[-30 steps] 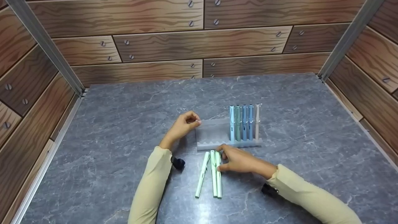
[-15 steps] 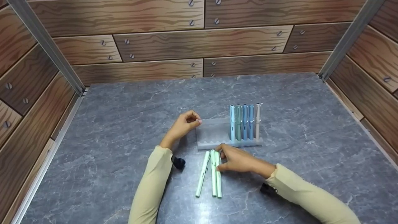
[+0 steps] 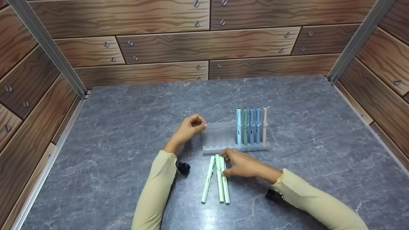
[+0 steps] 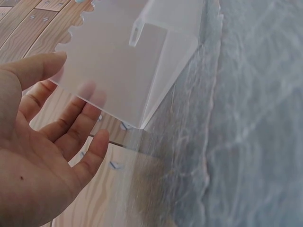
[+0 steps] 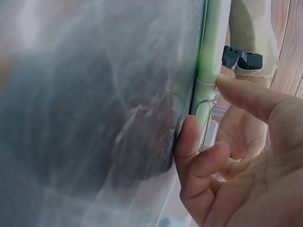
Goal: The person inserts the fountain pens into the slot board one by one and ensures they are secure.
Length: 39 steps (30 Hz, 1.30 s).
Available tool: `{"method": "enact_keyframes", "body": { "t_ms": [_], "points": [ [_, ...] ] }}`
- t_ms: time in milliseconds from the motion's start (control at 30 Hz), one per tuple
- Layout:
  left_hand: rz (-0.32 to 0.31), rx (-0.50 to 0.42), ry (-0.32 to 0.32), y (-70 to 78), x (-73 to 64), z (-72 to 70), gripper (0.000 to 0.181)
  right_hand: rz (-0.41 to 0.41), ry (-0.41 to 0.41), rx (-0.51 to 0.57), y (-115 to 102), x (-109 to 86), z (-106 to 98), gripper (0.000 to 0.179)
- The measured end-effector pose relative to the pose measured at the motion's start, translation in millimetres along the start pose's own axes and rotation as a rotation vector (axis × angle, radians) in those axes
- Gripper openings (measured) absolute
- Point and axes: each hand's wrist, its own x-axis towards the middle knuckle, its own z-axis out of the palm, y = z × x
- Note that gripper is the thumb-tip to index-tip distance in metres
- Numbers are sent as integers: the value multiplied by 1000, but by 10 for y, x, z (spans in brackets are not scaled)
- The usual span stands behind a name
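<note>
My left hand (image 3: 188, 129) pinches the upper left corner of a clear frosted pen stand (image 3: 218, 134); in the left wrist view, thumb and fingertips meet its notched panel (image 4: 109, 52). Three light green pens lie on the table in front of the stand. One pen (image 3: 208, 181) lies apart on the left, slightly slanted. The middle pen (image 3: 219, 183) and the right pen (image 3: 226, 191) lie side by side. My right hand (image 3: 244, 164) has thumb and curled fingers on the right pen, near its capped end. In the right wrist view, the thumb touches the green barrel (image 5: 208, 56) beside the metal clip.
Several pens stand upright in the stand's right half: light blue (image 3: 238, 127), dark green (image 3: 245, 127), two blue (image 3: 254, 127) and beige (image 3: 264, 127). Notches run along the stand's left half. A grey marbled table (image 3: 111, 143) lies beneath, with wood-patterned walls (image 3: 166, 48) around it.
The middle and right green pens have turned slightly, their capped ends shifting left and their lower ends right. My right hand has edged left with them; my left hand stays still.
</note>
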Motion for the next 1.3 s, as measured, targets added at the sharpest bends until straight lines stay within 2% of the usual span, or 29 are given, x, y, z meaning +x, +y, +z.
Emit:
{"method": "enact_keyframes", "body": {
  "t_ms": [333,633,867,1167,1300],
  "points": [
    [-25,17,-1,12,1,2,13,28,-9,30,-45,2,30,66],
    [-12,8,-17,-6,18,-4,17,36,-28,66,-41,24,38,69],
    [-12,-1,0,1,1,0,16,49,-58,152,-35,34,31,68],
    [-44,-19,-7,22,-16,-10,9,32,-54,188,-30,15,23,65],
    [-35,-21,-2,20,-7,-8,10,29,-56,209,-16,13,16,65]
  ]
}}
